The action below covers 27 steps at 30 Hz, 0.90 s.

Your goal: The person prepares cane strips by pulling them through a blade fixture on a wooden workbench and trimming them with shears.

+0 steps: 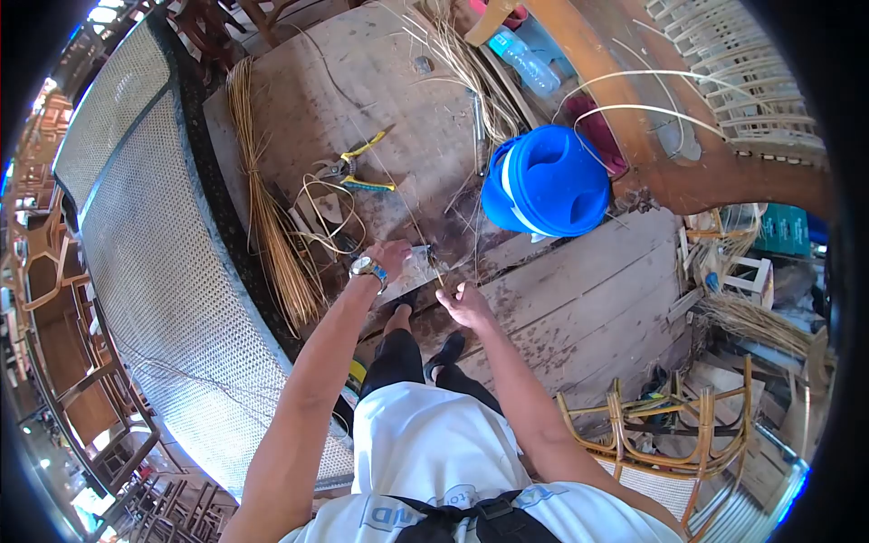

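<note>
My left hand (391,258), with a watch (367,268) on its wrist, is closed at a small pale, shiny thing (419,264) that I cannot make out. Just to its right, my right hand (468,306) pinches a thin cane strand (440,279), which runs up and away across the wooden boards. Beyond my left hand lie yellow-handled pruning shears (348,167) and a loose coil of pale cane (328,213). A tied bundle of cane strips (258,199) stretches along the left side.
A lidded blue bucket (550,181) stands right of my hands, with a plastic bottle (525,61) behind it. Woven cane mesh furniture (172,253) fills the left. More loose strips (471,68) lie at the back. A rattan chair frame (670,416) is at the lower right.
</note>
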### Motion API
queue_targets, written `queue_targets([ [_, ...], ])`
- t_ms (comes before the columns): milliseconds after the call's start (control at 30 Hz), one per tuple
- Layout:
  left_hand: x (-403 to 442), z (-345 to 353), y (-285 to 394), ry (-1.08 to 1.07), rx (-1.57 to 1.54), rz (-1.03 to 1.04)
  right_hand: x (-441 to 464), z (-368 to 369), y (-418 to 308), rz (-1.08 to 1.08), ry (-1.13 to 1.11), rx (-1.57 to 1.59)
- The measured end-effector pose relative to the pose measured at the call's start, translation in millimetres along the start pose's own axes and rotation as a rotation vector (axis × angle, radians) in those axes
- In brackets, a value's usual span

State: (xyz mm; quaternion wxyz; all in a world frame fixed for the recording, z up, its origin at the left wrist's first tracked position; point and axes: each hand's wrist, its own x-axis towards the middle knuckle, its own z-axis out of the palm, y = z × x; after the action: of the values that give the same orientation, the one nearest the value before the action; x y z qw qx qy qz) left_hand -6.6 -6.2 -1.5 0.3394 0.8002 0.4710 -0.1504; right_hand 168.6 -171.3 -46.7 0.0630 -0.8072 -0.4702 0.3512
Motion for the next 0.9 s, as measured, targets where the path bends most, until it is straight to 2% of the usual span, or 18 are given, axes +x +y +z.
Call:
queue_targets([
  [33,1.4,0.8,-0.1,0.006,-0.003,0.000,4.0,-4.5,-3.3,-0.005,0.003,-0.004],
  [100,3.8,2.6,-2.5,-0.015,-0.004,-0.019,14.2,-11.2,-12.4,-0.060,-0.266,0.665],
  [133,3.1,1.5,-3.8,-0.010,-0.004,-0.024,3.0,-21.5,-35.3,0.123,-0.291,1.015],
  [167,2.6,0.9,-4.8,-0.004,0.018,0.036,6.1,-18.4,-36.8,0.118,-0.294,1.015],
  [233,-0.3,-0.3,-3.8,-0.004,0.035,0.092,12.8,-4.8,-31.2,0.405,-0.406,1.133],
  [300,1.4,-3.7,-1.5,-0.025,-0.083,-0.009,20.6,10.2,-16.1,0.404,-0.451,1.137],
  [367,2.2,-1.7,1.1,-0.030,-0.084,-0.036,25.3,33.3,0.0,0.021,-0.164,0.494],
  [400,3.4,-1.5,-0.2,-0.032,-0.082,-0.064,6.9,-25.5,-38.2,-0.002,-0.191,0.052],
  [433,4.8,1.0,-3.1,-0.032,-0.085,-0.065,2.3,-48.1,-55.2,-0.001,-0.192,0.049],
  [500,8.7,10.1,-9.6,0.020,-0.092,0.014,1.0,-75.1,-76.9,-0.198,0.290,0.016],
  [567,1.6,3.7,-5.6,0.018,-0.150,0.002,23.6,-103.9,-112.3,-0.199,0.243,0.017],
  [633,1.7,4.4,-5.8,0.026,-0.205,-0.009,57.2,-109.2,-137.0,-0.231,0.242,-0.139],
  [700,5.1,12.5,-11.5,0.034,-0.247,-0.025,110.3,-87.6,-136.0,-0.357,0.140,-0.184],
  [733,4.4,12.5,-12.7,0.028,-0.251,-0.028,131.3,-83.3,-139.5,-0.355,0.133,-0.186],
  [800,3.9,12.9,-13.1,0.070,-0.271,-0.004,157.9,-77.4,-143.4,-0.539,-0.329,0.151],
  [833,6.5,15.9,-15.2,0.068,-0.279,-0.003,160.6,-73.1,-141.2,-0.534,-0.333,0.144],
  [900,5.5,23.0,-16.9,0.117,-0.324,0.000,156.3,-66.7,-134.4,-0.632,-0.014,0.347],
])
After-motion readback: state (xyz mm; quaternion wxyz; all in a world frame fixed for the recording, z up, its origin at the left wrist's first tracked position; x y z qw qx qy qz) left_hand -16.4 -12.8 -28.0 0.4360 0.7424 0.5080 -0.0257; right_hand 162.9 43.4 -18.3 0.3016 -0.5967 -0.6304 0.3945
